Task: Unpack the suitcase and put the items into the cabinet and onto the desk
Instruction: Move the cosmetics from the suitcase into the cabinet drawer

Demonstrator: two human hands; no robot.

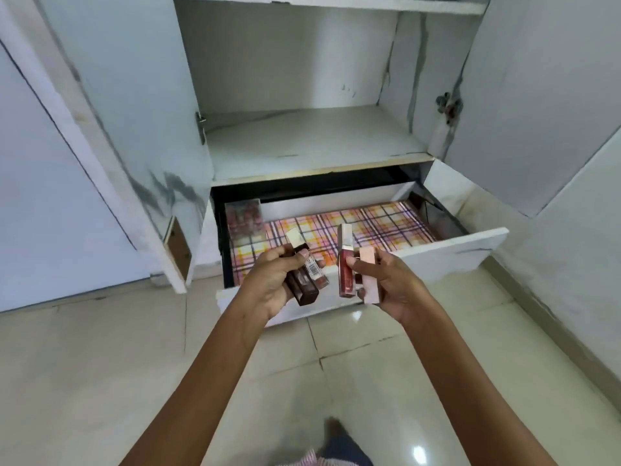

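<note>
Cosmetic tubes (346,267) fill both hands in the head view, held at the middle of the frame just above the near edge of the open drawer (453,253) at the foot of the cabinet (285,62). The left hand (275,284) has its fingers curled round a bundle of dark tubes (302,289), one with a pale cap pointing up and away; exactly how many it holds I cannot tell. The right hand (395,287) pinches a red tube and a pale pink tube (369,280) side by side, with the thumb across their fronts. Inside the drawer a plaid liner (386,223) covers the bottom, and a clear box (243,218) of small items stands in the far left corner. The step in hand looks to be setting these tubes down in the drawer. It would go best by bringing each hand low over the liner before letting go, one bundle at a time, and laying the tubes flat and parallel beside the clear box so that they neither roll nor knock it. Neither suitcase nor desk is in view.
</note>
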